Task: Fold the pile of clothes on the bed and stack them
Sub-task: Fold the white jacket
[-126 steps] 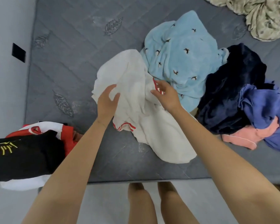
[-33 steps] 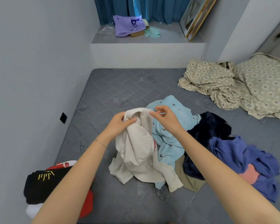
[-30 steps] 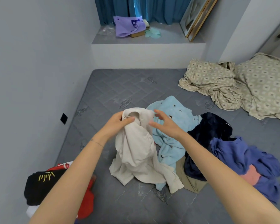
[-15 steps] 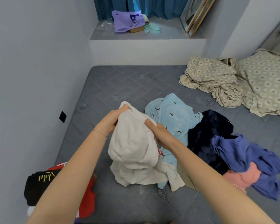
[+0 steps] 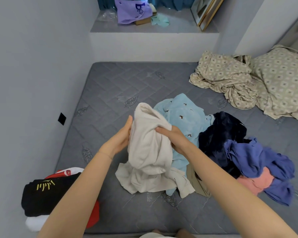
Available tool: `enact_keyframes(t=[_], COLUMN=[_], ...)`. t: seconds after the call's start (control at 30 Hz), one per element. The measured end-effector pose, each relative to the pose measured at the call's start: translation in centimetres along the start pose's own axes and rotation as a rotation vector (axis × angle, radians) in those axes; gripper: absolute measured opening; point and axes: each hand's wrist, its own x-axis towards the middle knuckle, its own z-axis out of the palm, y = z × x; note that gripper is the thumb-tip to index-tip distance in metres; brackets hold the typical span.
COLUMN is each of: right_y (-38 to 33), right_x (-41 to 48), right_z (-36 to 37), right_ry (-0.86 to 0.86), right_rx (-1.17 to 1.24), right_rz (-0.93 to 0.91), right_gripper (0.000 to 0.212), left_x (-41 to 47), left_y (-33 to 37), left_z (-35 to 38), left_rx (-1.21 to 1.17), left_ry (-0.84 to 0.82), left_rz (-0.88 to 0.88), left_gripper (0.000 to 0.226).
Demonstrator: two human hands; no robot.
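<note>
Bunched cream top (image 5: 150,148) upright, touching unfolded pile (image 5: 230,134); folded stack (image 5: 46,194) well apart, near-left.

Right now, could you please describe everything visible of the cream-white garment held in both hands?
The cream-white garment looks like soft, fairly thick fabric, plain on the side shown, crumpled and not yet folded. Its upper part is held up as a bunched roll: the left hand holds its left edge and the right hand grips its folds on the right. Its lower part lies slumped on the grey quilted mattress, overlapping the light blue bird-print garment beside it.
</note>
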Motion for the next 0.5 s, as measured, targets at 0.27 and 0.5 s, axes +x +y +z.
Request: enact_keyframes(t=[0.27, 0.5], right_y=[-0.2, -0.3], right_x=[2.6, 4.3], right_z=[0.5, 0.8], right_ry=[0.173, 0.264], right_rx=[0.371, 0.379], right_rz=[0.115, 0.205], right_gripper=[0.035, 0.058], left_x=[-0.4, 0.8], left_y=[-7.7, -7.8], left_z=[-2.0, 0.6], left_rx=[0.051, 0.212], left_ry=[-0.099, 0.312], left_rz=[-0.005, 0.231], left_gripper=[0.125, 0.026])
